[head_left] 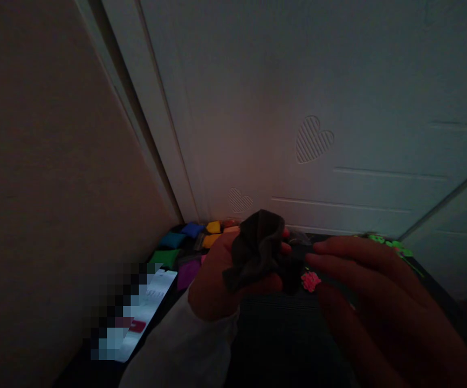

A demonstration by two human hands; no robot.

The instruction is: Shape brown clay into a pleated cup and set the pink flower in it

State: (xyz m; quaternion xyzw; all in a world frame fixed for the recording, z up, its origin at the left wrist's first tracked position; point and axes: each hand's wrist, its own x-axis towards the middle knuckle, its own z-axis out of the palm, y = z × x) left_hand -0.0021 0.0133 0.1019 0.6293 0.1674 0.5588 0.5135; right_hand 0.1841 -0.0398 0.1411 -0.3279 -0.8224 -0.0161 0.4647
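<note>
In the middle of the head view, a crumpled dark cloth (pixel 258 248) lies bunched in my left hand (pixel 213 275). My left palm faces up, and its fingers curl round the cloth, which covers part of them. My right hand (pixel 383 302) is at the lower right, apart from the cloth. Its thumb and fingers are spread, with nothing visible between them. Just beyond the right thumb and fingertips sits a small pink ruffled flower (pixel 310 281). The scene is dim, so the cloth's finer detail is lost.
Small coloured packets, among them a green packet (pixel 165 258), a blue packet (pixel 193 230) and a purple packet (pixel 188 273), lie at the back left of the dark surface (pixel 282 345). A lit phone (pixel 148 307) lies at left. Bright green pieces (pixel 399 248) are at back right, before a white panel (pixel 258 108).
</note>
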